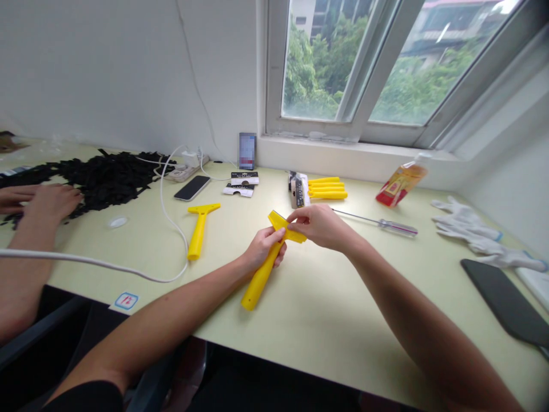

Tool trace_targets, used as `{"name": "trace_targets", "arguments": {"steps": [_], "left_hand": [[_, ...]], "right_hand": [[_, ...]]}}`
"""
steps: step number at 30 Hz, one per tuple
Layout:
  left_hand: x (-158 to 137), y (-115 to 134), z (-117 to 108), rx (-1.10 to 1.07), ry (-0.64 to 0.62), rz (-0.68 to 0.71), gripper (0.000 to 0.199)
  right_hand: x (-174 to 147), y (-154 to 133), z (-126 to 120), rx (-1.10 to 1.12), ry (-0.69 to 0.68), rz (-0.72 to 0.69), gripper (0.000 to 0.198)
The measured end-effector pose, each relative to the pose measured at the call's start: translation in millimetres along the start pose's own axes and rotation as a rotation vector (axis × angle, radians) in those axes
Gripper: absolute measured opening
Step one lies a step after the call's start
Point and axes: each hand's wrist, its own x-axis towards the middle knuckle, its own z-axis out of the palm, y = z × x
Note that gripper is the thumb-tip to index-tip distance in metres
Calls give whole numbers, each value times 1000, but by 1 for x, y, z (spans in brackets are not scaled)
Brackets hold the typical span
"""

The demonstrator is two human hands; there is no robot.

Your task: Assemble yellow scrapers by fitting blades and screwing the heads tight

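Observation:
A yellow T-shaped scraper [262, 279] is held tilted above the front middle of the table. My left hand [265, 249] is wrapped around its handle just below the head. At the head, my right hand [315, 226] pinches with thumb and fingertips; whether a small part sits between them is hidden. A thin greyish edge shows along the top of the head. Another yellow scraper [199, 230] lies on the table to the left, apart from both hands. Beyond my right hand lies a screwdriver [397, 228] with a clear handle and long shaft.
Packaged yellow scrapers [326, 187], card sleeves [244, 182], a phone [192, 187] and an upright screen [247, 151] stand or lie behind. A bottle [401, 182], white gloves [467, 229] and a dark paddle-shaped object [504, 300] are right. A white cable [128, 270] crosses left, near a co-worker's hands [51, 203] and black strips [111, 177].

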Motion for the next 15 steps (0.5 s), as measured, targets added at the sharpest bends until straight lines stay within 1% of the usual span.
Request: {"name": "trace_targets", "arguments": {"steps": [3,10,15], "left_hand": [[0,-1,1,21,15,17,38],[-1,-1,1,42,16,53,39],[-2,0,2,45,3,63,40]], "right_hand": [[0,-4,1,-52,30,-8,21],[-2,-7,3,11,60,62,16],[-2,-7,5,-26,68,35,15]]}}
